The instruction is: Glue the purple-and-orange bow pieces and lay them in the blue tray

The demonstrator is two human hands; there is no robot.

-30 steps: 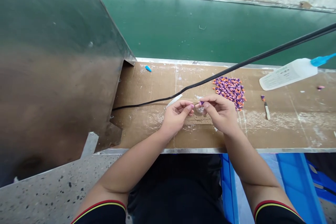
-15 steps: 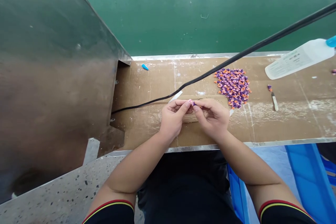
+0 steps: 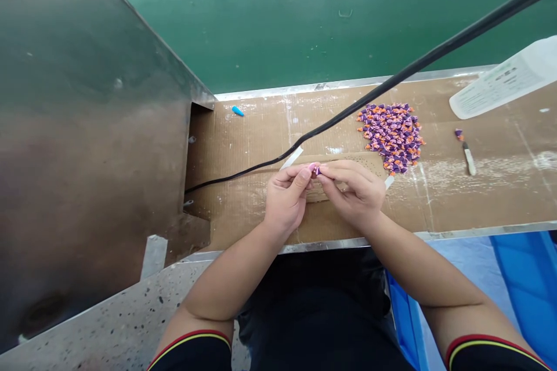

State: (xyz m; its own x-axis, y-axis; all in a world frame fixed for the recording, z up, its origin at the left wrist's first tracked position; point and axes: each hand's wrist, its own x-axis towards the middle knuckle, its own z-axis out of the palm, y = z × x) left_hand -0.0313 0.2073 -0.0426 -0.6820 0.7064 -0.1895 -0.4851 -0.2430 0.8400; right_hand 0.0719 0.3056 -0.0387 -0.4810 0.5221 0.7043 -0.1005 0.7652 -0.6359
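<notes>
My left hand (image 3: 285, 197) and my right hand (image 3: 354, 194) meet over the cardboard-covered bench. Between their fingertips is a small pink and purple piece (image 3: 315, 170), pinched from both sides and partly covered by the fingers. Under the hands lies a flat cardboard piece (image 3: 369, 163) with white tape at its ends. Just beyond my right hand is a pile of small purple, pink and orange pieces (image 3: 394, 134). Farther right, one similar loose piece (image 3: 459, 134) touches the tip of a small white-handled tool (image 3: 469, 160).
A black cable (image 3: 317, 132) crosses above the bench. A metal panel (image 3: 96, 139) stands at the left, near a blue cap (image 3: 237, 111). A white bottle (image 3: 505, 81) lies at the right. Blue plastic crates (image 3: 526, 284) are below the bench's front edge.
The view has shifted and tilted slightly. Both hands stay together at the small piece, whose visible part has changed a little between the fingertips.
</notes>
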